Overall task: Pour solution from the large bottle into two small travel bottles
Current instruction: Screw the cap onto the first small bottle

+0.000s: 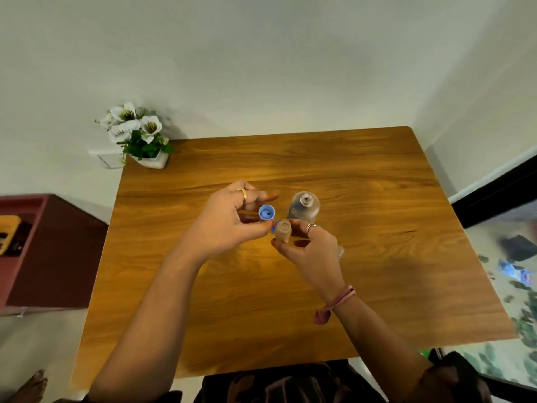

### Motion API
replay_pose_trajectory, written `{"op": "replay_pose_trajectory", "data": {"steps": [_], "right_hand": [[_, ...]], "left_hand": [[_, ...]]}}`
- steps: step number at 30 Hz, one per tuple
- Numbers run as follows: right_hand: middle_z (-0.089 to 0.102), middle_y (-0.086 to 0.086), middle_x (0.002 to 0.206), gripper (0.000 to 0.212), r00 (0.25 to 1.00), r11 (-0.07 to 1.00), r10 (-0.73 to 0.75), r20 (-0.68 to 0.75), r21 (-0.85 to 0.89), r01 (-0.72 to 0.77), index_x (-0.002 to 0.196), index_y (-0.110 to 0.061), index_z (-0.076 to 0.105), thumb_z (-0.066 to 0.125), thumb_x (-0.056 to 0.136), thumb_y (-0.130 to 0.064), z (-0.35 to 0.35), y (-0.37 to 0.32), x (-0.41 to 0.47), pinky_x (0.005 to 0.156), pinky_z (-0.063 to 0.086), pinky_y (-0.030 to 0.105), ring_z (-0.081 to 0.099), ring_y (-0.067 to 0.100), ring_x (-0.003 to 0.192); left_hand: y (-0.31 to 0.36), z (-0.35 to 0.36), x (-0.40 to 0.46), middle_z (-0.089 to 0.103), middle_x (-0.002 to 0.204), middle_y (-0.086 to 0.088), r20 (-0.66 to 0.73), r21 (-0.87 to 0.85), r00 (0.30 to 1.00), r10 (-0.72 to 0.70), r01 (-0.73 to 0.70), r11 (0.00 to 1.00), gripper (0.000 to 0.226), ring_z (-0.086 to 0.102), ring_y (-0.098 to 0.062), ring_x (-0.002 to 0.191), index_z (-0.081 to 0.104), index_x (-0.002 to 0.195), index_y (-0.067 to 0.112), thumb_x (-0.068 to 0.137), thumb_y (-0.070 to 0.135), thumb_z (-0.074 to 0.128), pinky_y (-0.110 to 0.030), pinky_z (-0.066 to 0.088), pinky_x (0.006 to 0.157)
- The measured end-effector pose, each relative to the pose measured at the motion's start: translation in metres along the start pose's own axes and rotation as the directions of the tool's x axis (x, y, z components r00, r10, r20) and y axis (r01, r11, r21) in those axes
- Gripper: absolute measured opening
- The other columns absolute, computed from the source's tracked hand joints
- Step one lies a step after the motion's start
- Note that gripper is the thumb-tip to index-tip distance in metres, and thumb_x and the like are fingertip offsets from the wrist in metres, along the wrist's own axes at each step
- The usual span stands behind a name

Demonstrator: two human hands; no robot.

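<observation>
Flowerpot [149,161] at far table [348,175] corner, well apart from hands

— What sort of place does this look like?
— A room in a home. A square wooden table with warm brown grain [334,170] stands against a plain pale wall [261,68], and a small white pot of white artificial flowers [139,135] sits on its far left corner.
— Anything else domestic?
— A dark red cabinet [58,251] stands at the left, and a leaf-patterned floor covering [499,359] lies at the right.
</observation>
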State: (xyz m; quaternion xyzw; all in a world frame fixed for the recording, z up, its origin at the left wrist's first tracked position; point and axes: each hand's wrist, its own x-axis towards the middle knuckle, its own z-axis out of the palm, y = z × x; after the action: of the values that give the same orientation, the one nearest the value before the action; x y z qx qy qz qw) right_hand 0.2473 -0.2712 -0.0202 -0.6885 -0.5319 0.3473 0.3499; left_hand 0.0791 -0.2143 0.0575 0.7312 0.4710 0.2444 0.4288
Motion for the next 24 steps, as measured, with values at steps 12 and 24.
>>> {"op": "replay_pose_trajectory", "data": {"steps": [12,24], "right_hand": [[0.065,-0.014,0.082,0.031,0.994,0.994,-0.112,-0.005,0.014,0.112,0.098,-0.020,0.068,0.079,0.071,-0.029,-0.044,-0.042,-0.006,0.065,0.045,0.007,0.062,0.001,0.080],[0.070,-0.009,0.094,0.038,0.993,0.992,-0.113,0.019,0.054,0.112,0.108,-0.025,0.067,0.078,0.072,-0.034,-0.058,-0.048,-0.004,0.074,0.058,0.032,0.065,0.005,0.087]], "left_hand": [[0.041,-0.017,0.000,0.074,0.097,0.001,0.046,-0.143,0.999,0.029,-0.022,0.989,0.030,0.071,-0.010,0.092,0.065,0.096,0.025,0.074,0.010,0.078,-0.029,0.058,0.081],[0.069,-0.022,0.005,0.062,0.106,0.011,0.103,-0.096,0.986,0.132,-0.122,0.988,0.035,0.062,-0.002,0.101,0.068,0.110,0.028,0.075,0.024,0.073,-0.016,0.050,0.082]]}}
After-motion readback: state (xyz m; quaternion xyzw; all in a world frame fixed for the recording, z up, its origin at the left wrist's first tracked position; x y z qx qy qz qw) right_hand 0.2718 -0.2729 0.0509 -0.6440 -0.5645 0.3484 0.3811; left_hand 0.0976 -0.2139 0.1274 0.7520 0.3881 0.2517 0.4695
